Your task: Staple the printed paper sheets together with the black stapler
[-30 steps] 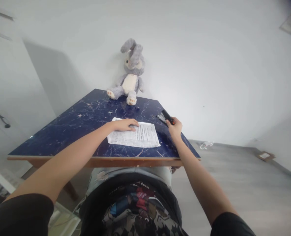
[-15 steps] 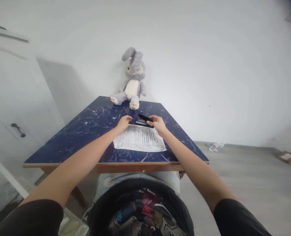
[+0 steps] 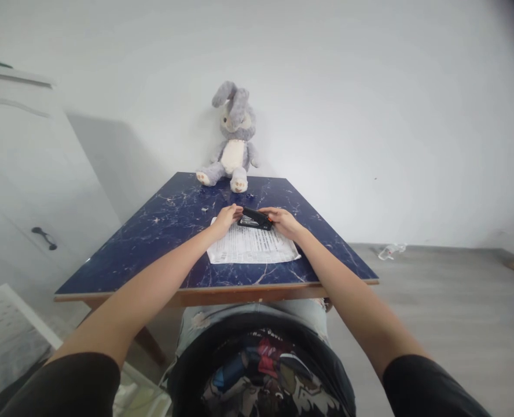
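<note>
A black stapler (image 3: 256, 219) with a little orange at its right end is between my hands, over the far part of a printed sheet of paper (image 3: 252, 248). The fingers of my right hand (image 3: 283, 222) close around its right end. At the other end, my left hand (image 3: 227, 220) grips it with thumb and fingers. Silvery detail shows between the stapler's upper arm and its base. The paper lies flat on the dark blue marbled table (image 3: 161, 243).
A grey plush rabbit (image 3: 235, 142) sits at the table's back edge against the wall. A small pale bit (image 3: 204, 209) lies left of the hands. A white cabinet (image 3: 14, 174) stands at the left; clear plastic (image 3: 390, 251) is on the floor at right.
My left hand has come right onto the stapler's left end. The stapler's raised upper arm is now lower and nearer its base. The view has shifted slightly.
</note>
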Tool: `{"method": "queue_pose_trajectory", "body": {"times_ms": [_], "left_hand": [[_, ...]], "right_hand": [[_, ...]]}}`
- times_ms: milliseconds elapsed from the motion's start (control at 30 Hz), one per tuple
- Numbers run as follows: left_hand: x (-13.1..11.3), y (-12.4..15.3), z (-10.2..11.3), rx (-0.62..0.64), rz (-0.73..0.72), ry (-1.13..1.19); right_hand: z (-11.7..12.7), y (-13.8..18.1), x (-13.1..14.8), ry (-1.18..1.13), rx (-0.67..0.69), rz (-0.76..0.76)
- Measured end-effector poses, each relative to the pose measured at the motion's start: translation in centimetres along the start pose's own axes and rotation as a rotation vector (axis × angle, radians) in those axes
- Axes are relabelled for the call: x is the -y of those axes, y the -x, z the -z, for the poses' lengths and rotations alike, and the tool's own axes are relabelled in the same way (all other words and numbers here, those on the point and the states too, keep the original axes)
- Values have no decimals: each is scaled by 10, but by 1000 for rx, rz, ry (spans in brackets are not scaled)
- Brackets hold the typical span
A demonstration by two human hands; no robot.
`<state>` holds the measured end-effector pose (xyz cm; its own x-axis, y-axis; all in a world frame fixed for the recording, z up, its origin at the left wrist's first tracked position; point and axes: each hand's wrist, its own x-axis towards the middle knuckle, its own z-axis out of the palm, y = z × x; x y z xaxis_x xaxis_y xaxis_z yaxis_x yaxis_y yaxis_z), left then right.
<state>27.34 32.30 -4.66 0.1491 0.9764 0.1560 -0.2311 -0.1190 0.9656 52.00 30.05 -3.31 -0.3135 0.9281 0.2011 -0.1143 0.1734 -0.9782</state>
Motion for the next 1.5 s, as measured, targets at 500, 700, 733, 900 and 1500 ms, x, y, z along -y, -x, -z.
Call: {"method": "queue_pose_trajectory", "body": {"times_ms": [500,700,733,900,1500], "left_hand": [[-13,3,-4,-71,74,81],[-22,6,0,-73,155,124],[-23,6,1,-65,165,128],[-27,8,5,-40,148,81],[-27,11,9,-31,20,-216]], "right_hand": [[-7,-2,-3,720,-23,260],[-20,4,4,1042,-58,770],[-21,5,6,1091,-60,834],[-29,10,13,1234,-10,973],[-26,20,18,939,-137,786]]}}
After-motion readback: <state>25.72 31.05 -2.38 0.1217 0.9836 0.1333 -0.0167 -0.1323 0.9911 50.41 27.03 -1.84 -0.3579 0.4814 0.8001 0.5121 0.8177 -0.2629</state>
